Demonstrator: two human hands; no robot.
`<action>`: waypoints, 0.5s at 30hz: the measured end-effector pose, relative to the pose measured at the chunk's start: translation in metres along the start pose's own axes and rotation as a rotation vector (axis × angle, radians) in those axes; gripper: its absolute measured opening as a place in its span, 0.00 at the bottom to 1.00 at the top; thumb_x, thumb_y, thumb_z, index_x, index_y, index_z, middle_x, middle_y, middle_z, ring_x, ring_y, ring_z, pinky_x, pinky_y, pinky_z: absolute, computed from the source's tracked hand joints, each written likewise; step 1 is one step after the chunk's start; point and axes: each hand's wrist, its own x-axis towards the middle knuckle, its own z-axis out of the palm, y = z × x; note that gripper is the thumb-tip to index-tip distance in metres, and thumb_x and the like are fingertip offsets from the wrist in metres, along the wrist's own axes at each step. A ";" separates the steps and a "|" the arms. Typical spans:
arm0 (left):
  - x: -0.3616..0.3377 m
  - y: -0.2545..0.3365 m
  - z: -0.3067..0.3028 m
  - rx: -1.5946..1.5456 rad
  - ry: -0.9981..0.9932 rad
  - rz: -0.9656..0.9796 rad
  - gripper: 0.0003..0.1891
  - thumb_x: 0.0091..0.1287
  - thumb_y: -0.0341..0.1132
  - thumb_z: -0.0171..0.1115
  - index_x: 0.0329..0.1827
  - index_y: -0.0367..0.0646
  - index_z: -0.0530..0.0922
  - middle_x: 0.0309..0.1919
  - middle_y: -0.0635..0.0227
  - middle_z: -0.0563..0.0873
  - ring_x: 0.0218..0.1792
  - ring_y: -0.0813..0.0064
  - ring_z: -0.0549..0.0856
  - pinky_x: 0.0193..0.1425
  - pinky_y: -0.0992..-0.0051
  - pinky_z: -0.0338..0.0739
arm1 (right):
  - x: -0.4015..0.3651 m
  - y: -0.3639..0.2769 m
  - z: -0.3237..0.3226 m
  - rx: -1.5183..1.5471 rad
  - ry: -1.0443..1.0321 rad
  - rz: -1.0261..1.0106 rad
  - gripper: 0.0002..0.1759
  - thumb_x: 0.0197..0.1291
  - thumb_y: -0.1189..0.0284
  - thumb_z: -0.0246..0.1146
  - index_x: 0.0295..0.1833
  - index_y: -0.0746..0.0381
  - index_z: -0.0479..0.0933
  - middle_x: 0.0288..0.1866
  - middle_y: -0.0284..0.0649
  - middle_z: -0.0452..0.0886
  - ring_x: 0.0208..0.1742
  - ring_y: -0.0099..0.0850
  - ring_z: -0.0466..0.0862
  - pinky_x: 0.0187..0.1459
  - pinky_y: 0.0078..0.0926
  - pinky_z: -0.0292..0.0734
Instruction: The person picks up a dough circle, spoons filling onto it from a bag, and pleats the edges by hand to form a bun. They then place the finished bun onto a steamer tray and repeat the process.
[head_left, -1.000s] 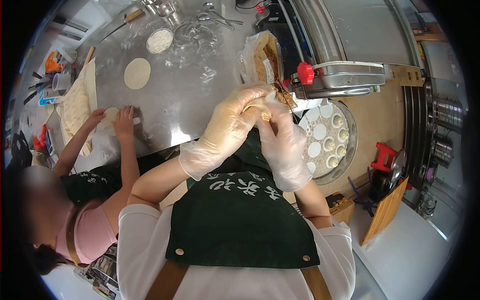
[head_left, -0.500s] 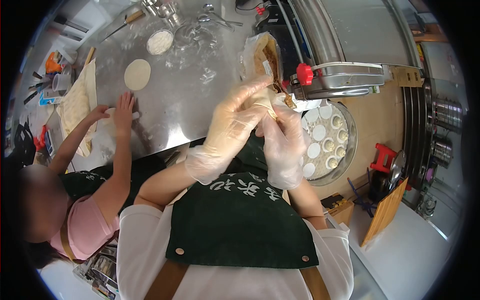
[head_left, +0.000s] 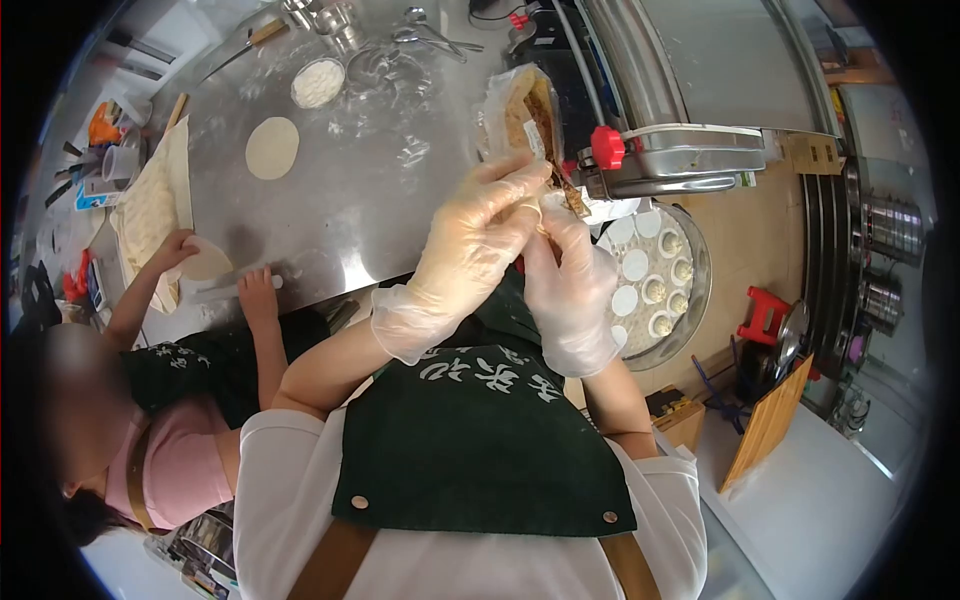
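In thin clear gloves, both my hands meet in front of my apron around a piece of pale dough, mostly hidden by the fingers. My left hand (head_left: 465, 255) is curled around its left side, fingertips bent over the top. My right hand (head_left: 572, 275) pinches the right edge with thumb and fingers. Just beyond the fingertips lies brown filling (head_left: 572, 198), close to a clear plastic bag (head_left: 522, 115) of the same brown stuff. Below right of my right hand, a round tray (head_left: 703, 300) holds white paper rounds and several small pleated buns (head_left: 656, 291).
At left, a co-worker holds a dough disc (head_left: 207, 262) and a rolling pin (head_left: 225, 287). Another dough disc (head_left: 273, 148) and a bowl of flour (head_left: 318, 83) sit on the steel table (head_left: 340, 205). A steel machine with a red knob (head_left: 607, 147) stands at right.
My fingers have closed further over the dough, hiding more of it. The co-worker's left hand has lifted the dough disc's edge, and the right hand has drawn back along with the rolling pin.
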 end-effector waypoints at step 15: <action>0.005 -0.020 0.020 -0.678 0.041 -0.109 0.37 0.78 0.65 0.36 0.62 0.37 0.75 0.53 0.57 0.84 0.57 0.67 0.83 0.65 0.64 0.77 | 0.007 -0.022 -0.016 0.252 0.058 0.300 0.12 0.53 0.84 0.75 0.43 0.64 0.83 0.37 0.36 0.83 0.33 0.21 0.80 0.33 0.20 0.76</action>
